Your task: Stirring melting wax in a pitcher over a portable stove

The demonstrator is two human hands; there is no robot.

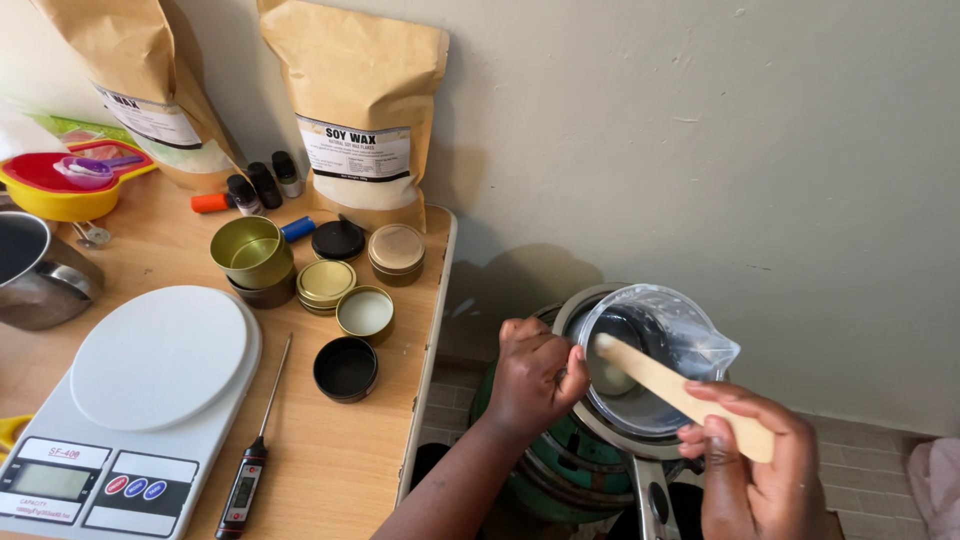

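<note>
Nearest to us, our right hand (750, 465) is closed in a pinch on a flat wooden stirring stick (680, 392), thumb above and fingers curled beneath its near end. The stick slants up and left, and its far tip rests inside a clear glass measuring jug (690, 335). Our left hand (535, 375) is curled shut at the jug's left side, fingers pressed against the rim; we cannot tell whether it clasps a handle. The jug sits in a metal pot (575, 315) on a green stove (540, 470), just right of the wooden table (330, 470).

On the table, nearest, lie a white digital kitchen scale (150, 380) and a probe thermometer (255, 460) beside it. Beyond these stand small round tins (330, 285), gold and black, some open, some lidded. At the left edge is a steel pot (35, 275). Farthest back, against the wall, stand two brown paper pouches (360, 110), small dark bottles (262, 185), and nested coloured measuring cups (70, 180).
</note>
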